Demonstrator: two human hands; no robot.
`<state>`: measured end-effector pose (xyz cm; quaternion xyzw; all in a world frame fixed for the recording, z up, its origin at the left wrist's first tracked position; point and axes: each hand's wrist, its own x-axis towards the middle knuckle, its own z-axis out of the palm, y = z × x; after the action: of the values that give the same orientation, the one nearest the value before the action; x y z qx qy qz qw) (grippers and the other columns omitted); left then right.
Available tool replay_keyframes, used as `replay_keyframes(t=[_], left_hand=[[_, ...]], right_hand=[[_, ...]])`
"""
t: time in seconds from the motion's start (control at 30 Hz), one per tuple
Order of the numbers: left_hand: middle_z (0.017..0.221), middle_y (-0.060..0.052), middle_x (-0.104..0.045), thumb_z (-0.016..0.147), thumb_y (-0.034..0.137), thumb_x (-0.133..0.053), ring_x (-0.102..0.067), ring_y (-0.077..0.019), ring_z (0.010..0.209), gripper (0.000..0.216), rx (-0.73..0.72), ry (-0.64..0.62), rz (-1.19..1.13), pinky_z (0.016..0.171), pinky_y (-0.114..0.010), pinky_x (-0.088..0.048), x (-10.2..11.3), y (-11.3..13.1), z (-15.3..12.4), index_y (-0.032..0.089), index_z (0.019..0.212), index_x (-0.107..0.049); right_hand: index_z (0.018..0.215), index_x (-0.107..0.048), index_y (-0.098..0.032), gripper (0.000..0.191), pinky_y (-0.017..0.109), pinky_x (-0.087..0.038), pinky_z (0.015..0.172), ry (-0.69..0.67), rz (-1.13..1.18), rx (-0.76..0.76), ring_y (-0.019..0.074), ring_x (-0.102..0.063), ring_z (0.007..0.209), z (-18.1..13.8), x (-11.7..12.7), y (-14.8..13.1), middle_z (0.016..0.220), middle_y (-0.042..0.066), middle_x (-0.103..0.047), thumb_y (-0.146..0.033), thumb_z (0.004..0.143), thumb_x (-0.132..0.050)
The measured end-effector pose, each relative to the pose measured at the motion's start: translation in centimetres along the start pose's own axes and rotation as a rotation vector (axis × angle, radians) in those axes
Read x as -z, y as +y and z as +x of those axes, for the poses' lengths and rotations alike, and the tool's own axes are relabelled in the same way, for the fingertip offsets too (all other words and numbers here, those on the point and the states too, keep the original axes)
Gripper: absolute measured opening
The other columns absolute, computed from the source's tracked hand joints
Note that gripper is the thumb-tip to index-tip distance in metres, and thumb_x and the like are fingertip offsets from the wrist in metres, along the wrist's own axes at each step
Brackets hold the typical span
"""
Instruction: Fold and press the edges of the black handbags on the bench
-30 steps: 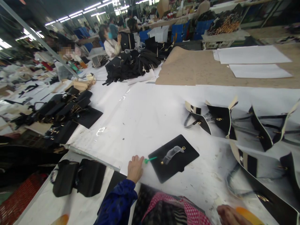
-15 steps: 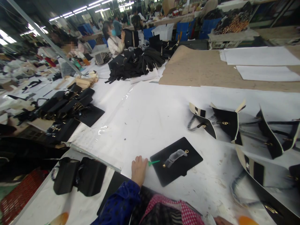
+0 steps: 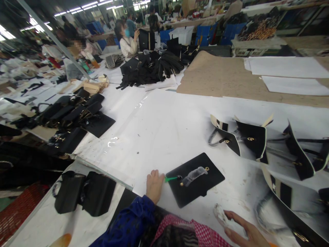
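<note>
My left hand [image 3: 154,184] rests on the white table, fingers closed round a green-handled tool [image 3: 171,178] whose tip touches the left edge of a flat black leather panel [image 3: 196,180]. On the panel lies a handle wrapped in clear film [image 3: 194,171] with gold fittings. My right hand [image 3: 243,230] comes in low at the bottom right, fingers curled near a small whitish wad [image 3: 220,212]; whether it grips the wad I cannot tell.
Folded black bag pieces with cream edges [image 3: 250,139] stand along the right. Black leather parts are piled at the left [image 3: 74,113] and far middle [image 3: 151,67]. Two black pieces [image 3: 86,192] lie near the front left. A brown board with white sheets [image 3: 282,67] lies behind. People sit at the far end.
The green tool's tip has moved right onto the black panel's edge. My right hand has come into view at the bottom right beside the whitish wad.
</note>
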<state>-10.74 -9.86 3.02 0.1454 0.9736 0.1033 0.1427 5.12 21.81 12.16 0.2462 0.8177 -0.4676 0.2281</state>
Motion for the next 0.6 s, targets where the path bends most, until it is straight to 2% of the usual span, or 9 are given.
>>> replay_keyframes(t=[0.13, 0.23, 0.3, 0.37, 0.47, 0.6], left_hand=[[0.114, -0.007, -0.061, 0.087, 0.032, -0.065, -0.058, -0.0244, 0.108, 0.033, 0.072, 0.110, -0.228, 0.091, -0.047, -0.049, -1.5, -4.2, 1.1, 0.017, 0.115, -0.060], [0.118, -0.009, -0.060, 0.089, 0.035, -0.063, -0.058, -0.0242, 0.110, 0.038, 0.191, 0.288, -0.410, 0.093, -0.046, -0.049, -1.6, -8.7, 2.6, 0.016, 0.121, -0.056], [0.119, -0.009, -0.060, 0.089, 0.036, -0.063, -0.059, -0.0240, 0.108, 0.040, 0.291, 0.400, -0.506, 0.093, -0.047, -0.050, -1.3, -11.4, 3.5, 0.016, 0.123, -0.055], [0.117, -0.009, -0.061, 0.090, 0.037, -0.062, -0.061, -0.0225, 0.103, 0.041, 0.380, 0.478, -0.586, 0.090, -0.045, -0.051, -1.0, -13.3, 4.1, 0.016, 0.124, -0.054], [0.116, -0.009, -0.062, 0.091, 0.038, -0.061, -0.063, -0.0210, 0.098, 0.043, 0.480, 0.558, -0.677, 0.086, -0.043, -0.054, -1.3, -14.3, 4.0, 0.017, 0.127, -0.053], [0.124, -0.010, -0.058, 0.092, 0.038, -0.059, -0.061, -0.0226, 0.104, 0.041, 0.574, 0.648, -0.723, 0.088, -0.044, -0.053, -3.6, -12.7, 1.8, 0.017, 0.127, -0.053]], right_hand=[[0.123, -0.068, -0.019, 0.066, 0.046, -0.051, 0.096, 0.052, 0.189, 0.069, 0.0368, -0.066, 0.106, 3.3, -1.9, -1.5, 0.113, 0.012, -0.072, -0.056, 0.068, -0.066], [0.126, -0.065, -0.017, 0.071, 0.046, -0.051, 0.094, 0.022, 0.332, 0.133, 0.0352, -0.067, 0.102, 6.1, -4.0, -3.2, 0.112, 0.013, -0.071, -0.055, 0.066, -0.070], [0.125, -0.064, -0.017, 0.070, 0.044, -0.054, 0.087, 0.007, 0.372, 0.157, 0.0334, -0.067, 0.100, 7.8, -5.4, -4.4, 0.113, 0.012, -0.070, -0.058, 0.069, -0.068], [0.127, -0.062, -0.016, 0.069, 0.041, -0.058, 0.075, -0.005, 0.388, 0.157, 0.0307, -0.070, 0.090, 9.3, -6.6, -5.5, 0.104, 0.011, -0.072, -0.061, 0.075, -0.062], [0.125, -0.063, -0.014, 0.066, 0.039, -0.057, 0.072, 0.000, 0.366, 0.184, 0.0288, -0.070, 0.086, 11.0, -6.7, -6.6, 0.098, 0.010, -0.072, -0.059, 0.077, -0.060], [0.105, -0.073, -0.018, 0.047, 0.039, -0.052, 0.084, 0.000, 0.257, 0.278, 0.0302, -0.065, 0.099, 12.1, -3.2, -7.7, 0.104, 0.008, -0.070, -0.053, 0.075, -0.064]])
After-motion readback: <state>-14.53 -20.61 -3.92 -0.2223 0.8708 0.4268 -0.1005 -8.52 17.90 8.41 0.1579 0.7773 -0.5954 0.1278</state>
